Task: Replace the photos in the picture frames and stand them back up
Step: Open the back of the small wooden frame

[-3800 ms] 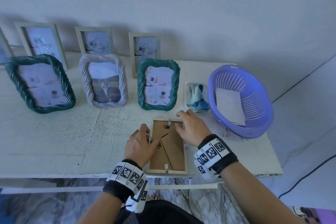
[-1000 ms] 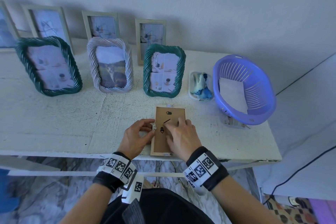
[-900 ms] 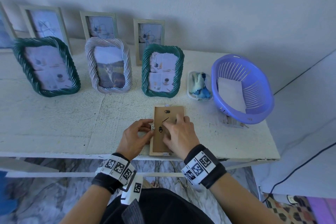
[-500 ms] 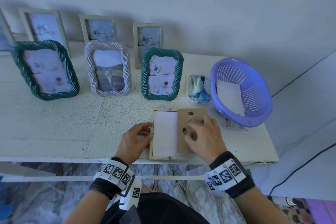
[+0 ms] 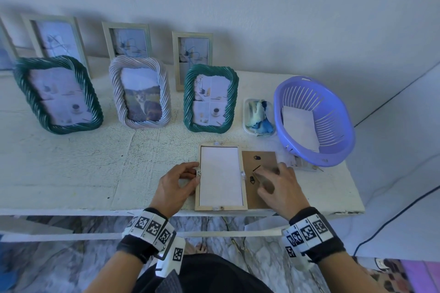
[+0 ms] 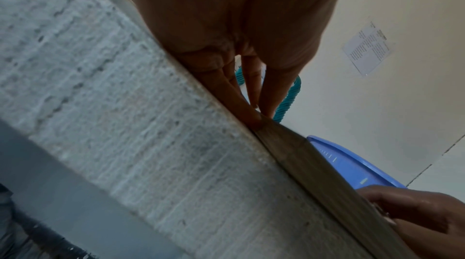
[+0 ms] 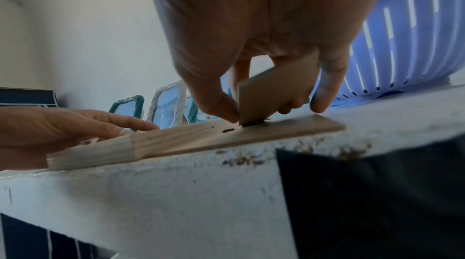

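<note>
A light wooden picture frame [image 5: 220,207] lies face down at the table's front edge. The white back of a photo [image 5: 220,176] shows inside it. Its brown backing board [image 5: 260,157] lies on the table just right of the frame. My right hand [image 5: 266,175] pinches the board's fold-out stand [image 7: 274,100] between thumb and fingers, raising it off the board [image 7: 289,130]. My left hand [image 5: 196,172] rests against the frame's left edge by a small metal clip, fingers fairly straight [image 6: 251,112].
A purple basket [image 5: 333,154] holding a white sheet [image 5: 300,126] stands to the right, with a small dish [image 5: 246,123] of blue-and-yellow cloth beside it. Three rope-rimmed frames [image 5: 210,126] stand mid-table, and plain wooden frames [image 5: 192,35] lean on the wall behind.
My right hand lifted the backing board out of the frame and carried it right, uncovering the white photo back. My left hand stayed at the frame's left edge.
</note>
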A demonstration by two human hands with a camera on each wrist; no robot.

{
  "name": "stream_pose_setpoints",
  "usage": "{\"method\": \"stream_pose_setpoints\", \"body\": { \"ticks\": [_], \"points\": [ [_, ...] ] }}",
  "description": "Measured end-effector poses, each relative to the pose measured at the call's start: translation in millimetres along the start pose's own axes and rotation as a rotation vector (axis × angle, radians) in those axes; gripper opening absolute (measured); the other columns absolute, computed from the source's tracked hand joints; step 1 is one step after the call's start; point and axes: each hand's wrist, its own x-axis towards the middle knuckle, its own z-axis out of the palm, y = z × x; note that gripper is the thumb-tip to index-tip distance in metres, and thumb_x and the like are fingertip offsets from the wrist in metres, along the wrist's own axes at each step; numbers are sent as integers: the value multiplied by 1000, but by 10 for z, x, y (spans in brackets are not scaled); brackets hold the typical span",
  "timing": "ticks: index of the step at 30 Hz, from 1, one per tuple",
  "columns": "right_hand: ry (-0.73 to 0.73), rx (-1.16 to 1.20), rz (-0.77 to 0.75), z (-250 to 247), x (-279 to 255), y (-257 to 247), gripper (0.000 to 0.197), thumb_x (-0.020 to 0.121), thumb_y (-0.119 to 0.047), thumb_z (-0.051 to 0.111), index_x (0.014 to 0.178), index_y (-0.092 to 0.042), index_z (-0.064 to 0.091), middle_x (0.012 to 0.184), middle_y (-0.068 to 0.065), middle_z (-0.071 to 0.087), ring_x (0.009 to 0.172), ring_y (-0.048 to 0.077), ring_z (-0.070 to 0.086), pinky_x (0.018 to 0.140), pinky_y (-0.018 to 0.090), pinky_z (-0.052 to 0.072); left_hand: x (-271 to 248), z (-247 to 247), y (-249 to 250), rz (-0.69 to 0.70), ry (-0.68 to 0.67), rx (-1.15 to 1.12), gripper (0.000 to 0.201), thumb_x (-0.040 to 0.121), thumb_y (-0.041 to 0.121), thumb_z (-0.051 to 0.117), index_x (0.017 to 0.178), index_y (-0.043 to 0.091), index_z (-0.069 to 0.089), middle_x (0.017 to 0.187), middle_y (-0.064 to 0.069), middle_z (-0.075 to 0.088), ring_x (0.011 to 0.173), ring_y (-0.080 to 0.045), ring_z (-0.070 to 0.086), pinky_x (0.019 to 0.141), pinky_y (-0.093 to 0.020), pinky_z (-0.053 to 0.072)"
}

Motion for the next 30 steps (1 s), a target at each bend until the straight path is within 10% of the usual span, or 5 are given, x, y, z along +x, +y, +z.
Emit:
{"method": "stream_pose_setpoints", "body": {
  "ticks": [8, 14, 30],
  "points": [
    [-13, 16, -112, 6, 70, -386, 56, 86, -58, 47, 136, -33, 42, 136, 5, 38, 123, 25, 40, 92, 42, 48, -9, 6, -19, -18, -5, -12, 34, 86, 12, 71, 117, 25, 65, 97, 7, 66, 90, -3, 65, 78, -33, 59],
    [-243, -104, -164, 246, 196, -726, 100, 70, -84, 48, 148, -51, -5, 160, 9, -17, 147, 35, -12, 117, 52, 7, -13, 18, 5, -27, -7, -53, 34, 87, 11, 71, 114, 29, 64, 98, 2, 65, 92, -8, 65, 68, -31, 61],
    [-263, -194, -128, 319, 353, -789, 117, 57, -92, 52, 149, -46, -4, 158, 23, -12, 145, 41, -13, 118, 51, 3, -14, 4, 1, 8, 6, 25, 34, 87, 14, 71, 119, 24, 65, 99, 7, 65, 92, -3, 64, 82, -29, 57]
  ]
}}
